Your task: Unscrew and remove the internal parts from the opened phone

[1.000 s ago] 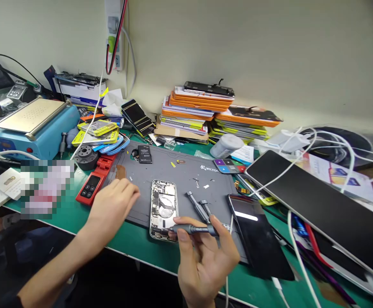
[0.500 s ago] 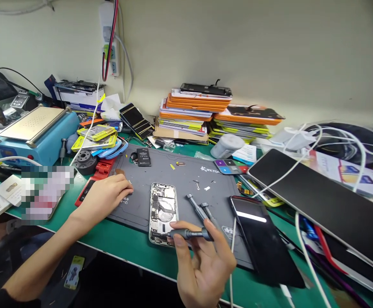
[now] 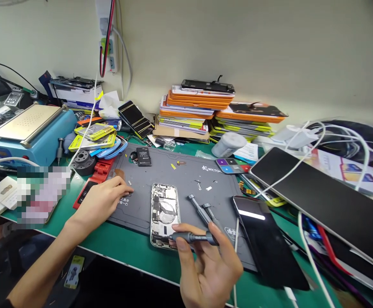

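My right hand holds a grey precision screwdriver almost level between thumb and fingers. Its tip end points left over the lower part of an opened phone, whose bare inside faces up on the dark grey work mat. To the left, my left hand rests at the mat's edge, fingers curled and pressed together; anything between the fingertips is hidden. Two more screwdrivers lie right of the phone. A black phone battery lies near the mat's back edge, and tiny metal parts are scattered at the right.
A dark-screened phone with a cable lies at the right, beside a large black tablet-like slab. Stacked orange boxes stand at the back. A blue heating machine and a red tool occupy the left.
The view has shifted slightly. My right hand still holds the screwdriver over the phone's lower end, and my left hand stays at the mat's left side.
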Demonstrator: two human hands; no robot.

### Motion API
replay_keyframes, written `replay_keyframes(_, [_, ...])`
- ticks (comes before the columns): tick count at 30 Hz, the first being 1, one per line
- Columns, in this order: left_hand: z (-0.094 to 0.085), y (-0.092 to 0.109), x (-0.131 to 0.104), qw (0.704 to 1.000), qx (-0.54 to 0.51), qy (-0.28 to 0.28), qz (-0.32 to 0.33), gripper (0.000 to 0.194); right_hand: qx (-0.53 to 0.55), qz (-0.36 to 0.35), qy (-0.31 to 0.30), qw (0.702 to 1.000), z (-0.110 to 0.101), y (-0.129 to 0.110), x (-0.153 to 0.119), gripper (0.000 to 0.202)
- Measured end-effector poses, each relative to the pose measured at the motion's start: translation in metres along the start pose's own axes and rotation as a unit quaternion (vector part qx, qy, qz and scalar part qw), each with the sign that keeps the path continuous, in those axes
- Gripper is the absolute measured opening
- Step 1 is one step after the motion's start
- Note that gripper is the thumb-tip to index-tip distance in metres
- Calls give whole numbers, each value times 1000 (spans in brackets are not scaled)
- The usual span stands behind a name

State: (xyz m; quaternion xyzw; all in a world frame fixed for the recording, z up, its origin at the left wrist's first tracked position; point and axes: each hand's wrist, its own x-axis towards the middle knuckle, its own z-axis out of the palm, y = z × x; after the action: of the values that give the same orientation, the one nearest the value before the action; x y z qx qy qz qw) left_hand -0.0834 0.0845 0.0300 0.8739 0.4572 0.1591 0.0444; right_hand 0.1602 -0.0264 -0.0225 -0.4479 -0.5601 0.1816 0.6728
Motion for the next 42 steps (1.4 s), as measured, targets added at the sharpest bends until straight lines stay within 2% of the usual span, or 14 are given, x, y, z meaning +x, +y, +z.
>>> replay_keyframes(7, [6,0,-1,999,-21,22,-18,29,3,5,-3,1000,1,-3,-2,71])
replay_keyframes(13, [4,-2,0,999,-35,22,7,26,1,10,1,1000,1,-3,0,71])
replay_keyframes(18, [6,-2,-2,998,-35,45,11,26,0,11,2,1000,2,-2,0,71])
replay_keyframes(23, [3,3,-3,994,-34,105,14,28,-9,6,3,1000,2,-2,0,71])
replay_keyframes(27, [-7,23,-1,982,-5,187,39,23,-53,-63,20,996,4,1,1,79])
replay_keyframes(29, [-7,38,-2,982,23,180,52,25,-78,-107,11,991,5,2,3,82])
replay_keyframes(31, [-1,50,-4,985,8,168,46,30,-94,-123,-10,988,6,2,4,81])
replay_keyframes(35, [20,65,-11,989,-70,132,23,33,-71,-77,-7,995,5,1,4,75])
replay_keyframes(38, [29,67,-13,987,-64,130,64,32,-55,-29,28,998,5,-3,3,71])
replay_keyframes(42, [30,67,-17,985,-39,117,121,30,-71,0,63,996,8,-10,6,65])
